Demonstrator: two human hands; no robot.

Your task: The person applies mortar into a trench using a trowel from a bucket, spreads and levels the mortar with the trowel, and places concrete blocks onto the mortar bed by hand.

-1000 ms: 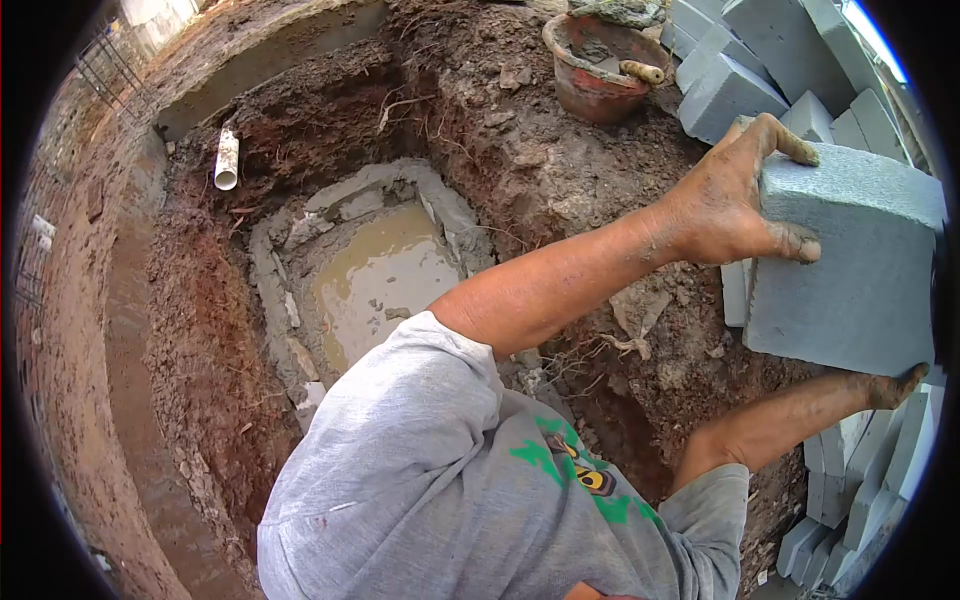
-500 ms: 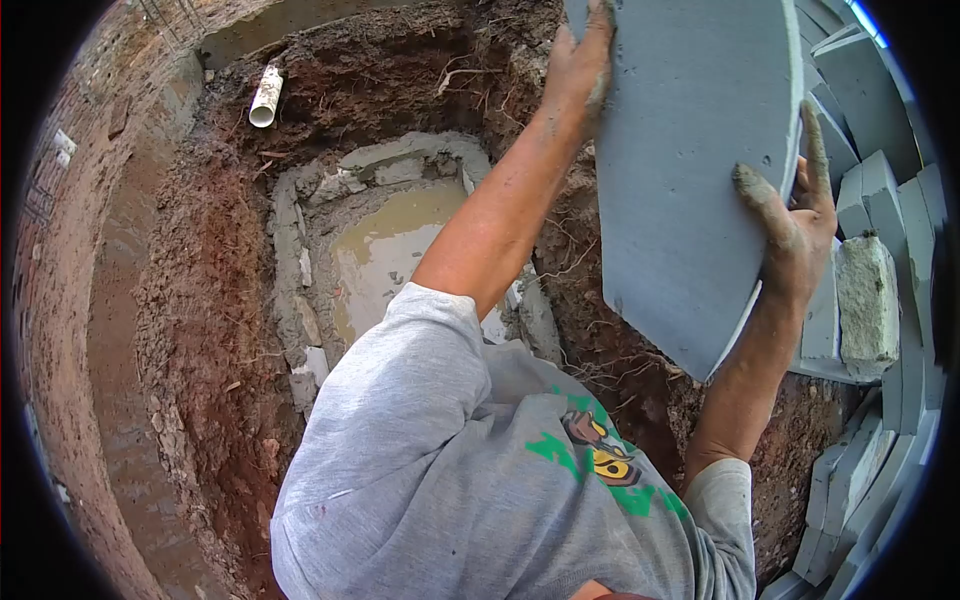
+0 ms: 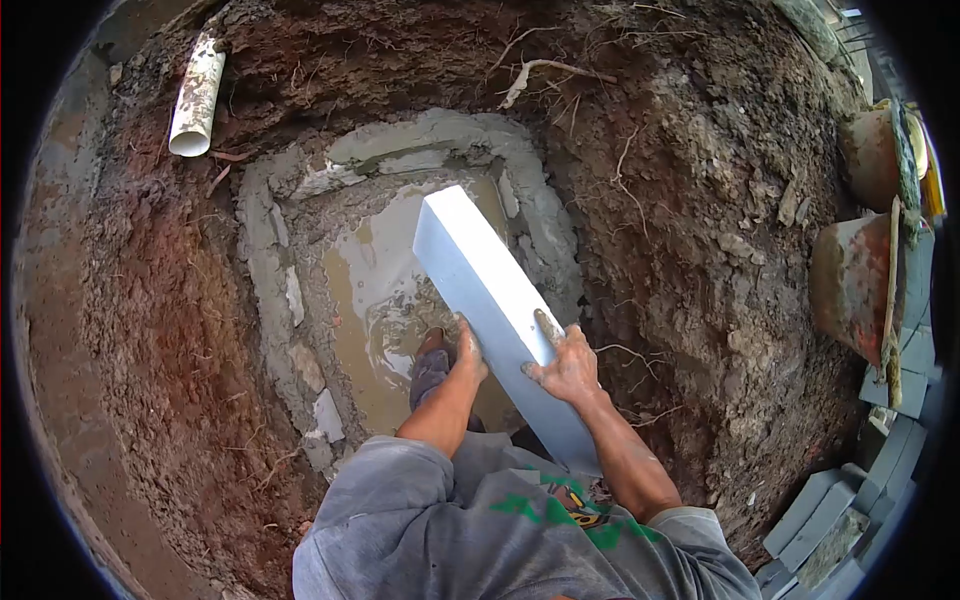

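A long pale grey block [image 3: 490,290] slants across the middle, its narrow white face turned up. My left hand [image 3: 468,350] grips its left side, with the thumb showing and the other fingers hidden. On the right side, my right hand [image 3: 567,365] is closed round the block, fingers on the white face. Below the block lies muddy water [image 3: 375,300] inside a rectangular mortar border [image 3: 262,300]. One foot [image 3: 432,342] stands in the water, to the left of the block.
A white pipe [image 3: 198,100] sticks out of the earth wall at the upper left. Two mortar-stained buckets, the nearer one [image 3: 850,285] reddish, stand at the right. Stacked grey blocks [image 3: 815,520] fill the lower right. Roots [image 3: 640,180] poke from the pit's soil wall.
The block has moved from the right side to above the watery pit, now with its narrow face up. Both hands came with it. The view has shifted downward, and a foot now shows in the water.
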